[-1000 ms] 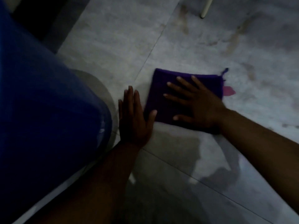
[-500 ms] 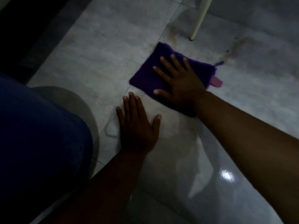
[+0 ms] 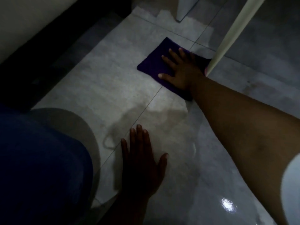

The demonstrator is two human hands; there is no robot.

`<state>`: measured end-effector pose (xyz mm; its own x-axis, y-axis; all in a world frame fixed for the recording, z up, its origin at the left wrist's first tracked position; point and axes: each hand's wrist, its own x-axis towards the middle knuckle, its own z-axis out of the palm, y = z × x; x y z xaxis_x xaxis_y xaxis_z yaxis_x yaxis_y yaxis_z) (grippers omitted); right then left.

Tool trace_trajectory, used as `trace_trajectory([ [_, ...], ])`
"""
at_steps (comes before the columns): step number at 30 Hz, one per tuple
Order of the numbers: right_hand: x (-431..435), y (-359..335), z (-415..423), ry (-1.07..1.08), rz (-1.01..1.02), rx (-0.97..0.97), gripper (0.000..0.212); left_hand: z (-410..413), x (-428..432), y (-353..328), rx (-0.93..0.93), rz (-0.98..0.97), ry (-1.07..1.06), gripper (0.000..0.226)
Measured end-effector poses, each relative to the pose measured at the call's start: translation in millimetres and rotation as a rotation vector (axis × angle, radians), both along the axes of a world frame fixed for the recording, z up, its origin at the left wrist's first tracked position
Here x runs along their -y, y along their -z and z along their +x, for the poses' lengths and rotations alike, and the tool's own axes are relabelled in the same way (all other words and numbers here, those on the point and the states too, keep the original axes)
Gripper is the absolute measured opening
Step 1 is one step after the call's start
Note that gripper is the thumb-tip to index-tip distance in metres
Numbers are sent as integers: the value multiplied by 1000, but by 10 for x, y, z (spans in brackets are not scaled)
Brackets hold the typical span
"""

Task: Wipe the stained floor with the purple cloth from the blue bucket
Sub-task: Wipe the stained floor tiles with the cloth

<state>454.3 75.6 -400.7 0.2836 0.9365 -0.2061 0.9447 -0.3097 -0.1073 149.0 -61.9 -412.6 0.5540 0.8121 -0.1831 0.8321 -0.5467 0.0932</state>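
Note:
The folded purple cloth (image 3: pixel 155 64) lies flat on the grey tiled floor (image 3: pixel 103 88), far from me. My right hand (image 3: pixel 180 70) presses down on it with fingers spread, arm stretched out. My left hand (image 3: pixel 142 161) rests flat on the wet floor near me, fingers apart, holding nothing. The blue bucket (image 3: pixel 39 168) fills the lower left, right beside my left hand. Faint brownish stains (image 3: pixel 253 85) show on the tiles at the right.
A pale slanted furniture leg (image 3: pixel 227 38) meets the floor just right of the cloth. A white post base (image 3: pixel 183 12) stands farther back. A dark skirting and light wall (image 3: pixel 40 43) run along the left. Wet sheen and a light glare (image 3: pixel 227 206) lie near me.
My right hand has pushed the cloth farther away, up to the pale leg. My left hand stays planted on the floor. The view has tilted, showing more floor and wall.

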Motion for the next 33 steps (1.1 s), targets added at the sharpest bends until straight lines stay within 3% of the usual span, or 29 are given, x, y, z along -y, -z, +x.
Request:
trace_trajectory([
  [12, -372, -95, 8, 667, -104, -127, 91, -5, -41, 10, 56, -19, 7, 89],
  [14, -333, -84, -89, 608, -121, -89, 91, -13, -35, -10, 48, -19, 7, 89],
  [19, 180, -6, -584, 22, 11, -14, 86, 1, -46, -26, 17, -4, -2, 90],
  [22, 671, 16, -856, -159, 5, -16, 83, -5, -36, -18, 23, 11, -7, 90],
  [28, 1902, 23, -1016, -188, 46, -12, 78, -72, -93, -9, 109, 52, 8, 93],
  [33, 2907, -52, -353, -33, -11, 30, 81, -59, -46, 7, 66, 80, 96, 89],
])
